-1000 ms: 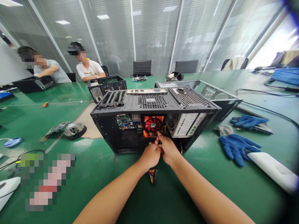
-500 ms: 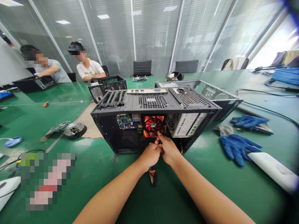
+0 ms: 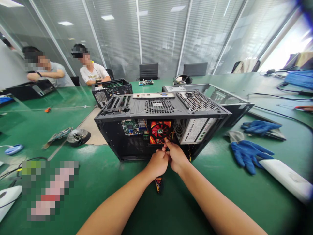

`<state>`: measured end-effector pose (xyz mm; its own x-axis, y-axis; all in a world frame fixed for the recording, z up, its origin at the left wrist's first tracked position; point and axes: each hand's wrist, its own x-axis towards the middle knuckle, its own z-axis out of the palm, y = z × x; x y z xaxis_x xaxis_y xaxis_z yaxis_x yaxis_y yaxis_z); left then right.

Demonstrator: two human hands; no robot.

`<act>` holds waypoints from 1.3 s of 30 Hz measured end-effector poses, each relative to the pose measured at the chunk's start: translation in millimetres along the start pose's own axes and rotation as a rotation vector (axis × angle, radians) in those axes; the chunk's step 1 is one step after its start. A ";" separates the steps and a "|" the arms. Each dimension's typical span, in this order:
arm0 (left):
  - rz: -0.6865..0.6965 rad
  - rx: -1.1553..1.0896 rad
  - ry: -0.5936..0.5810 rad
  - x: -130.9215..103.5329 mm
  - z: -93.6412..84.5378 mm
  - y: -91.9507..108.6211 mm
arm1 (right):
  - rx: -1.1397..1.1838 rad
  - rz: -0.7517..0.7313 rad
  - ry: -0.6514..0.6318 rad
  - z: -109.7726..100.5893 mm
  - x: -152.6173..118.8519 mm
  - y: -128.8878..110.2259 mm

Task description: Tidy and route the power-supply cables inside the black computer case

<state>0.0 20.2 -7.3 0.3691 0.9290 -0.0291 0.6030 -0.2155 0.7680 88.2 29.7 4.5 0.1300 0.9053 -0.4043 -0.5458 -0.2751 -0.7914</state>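
Observation:
A black computer case (image 3: 112, 140) lies on its side in front of me, its open side facing me. Inside show a green motherboard (image 3: 130, 127), a red-and-black fan (image 3: 160, 131) and a labelled power supply (image 3: 197, 131). Just below the fan, at the opening, my left hand (image 3: 158, 162) is closed round a bundle of coloured cables (image 3: 158, 184), whose end hangs below the fist. My right hand (image 3: 177, 156) touches the left one, fingers pinched together at the same spot. What its fingertips hold is hidden.
Blue work gloves (image 3: 248, 155) and a white power strip (image 3: 286, 178) lie to the right. Behind stand another open case (image 3: 232, 101) and a smaller one (image 3: 112, 88). A round metal part (image 3: 78, 136) sits left. Two people work across the table; another person's hand (image 3: 305, 108) shows far right.
My hands stay almost still at the cables. A person's hand with a red-handled tool has come in at the right edge. The far-left person's arms and case have shifted.

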 end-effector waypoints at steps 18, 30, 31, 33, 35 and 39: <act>0.018 0.177 -0.015 -4.1 -2.1 5.2 | 0.017 -0.003 -0.014 -1.2 -0.5 1.1; 0.016 0.084 -0.009 -0.1 0.1 -0.6 | 0.007 -0.012 -0.009 -2.8 3.2 3.5; 0.020 0.119 -0.002 -1.3 0.2 0.2 | 0.011 -0.009 -0.014 -2.7 3.2 3.5; 0.029 0.184 0.006 -4.0 -0.4 3.0 | 0.023 -0.007 -0.026 -2.8 2.9 3.3; 0.037 0.228 0.001 -6.3 -1.6 6.0 | 0.027 -0.007 -0.035 -3.0 2.5 2.9; 0.026 0.223 -0.014 -6.5 -2.7 7.8 | 0.028 -0.004 -0.036 -2.7 1.5 2.0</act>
<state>0.4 13.3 0.6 0.3948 0.9185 -0.0212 0.7344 -0.3017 0.6080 89.6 29.6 1.1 0.1023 0.9175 -0.3843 -0.5682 -0.2632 -0.7797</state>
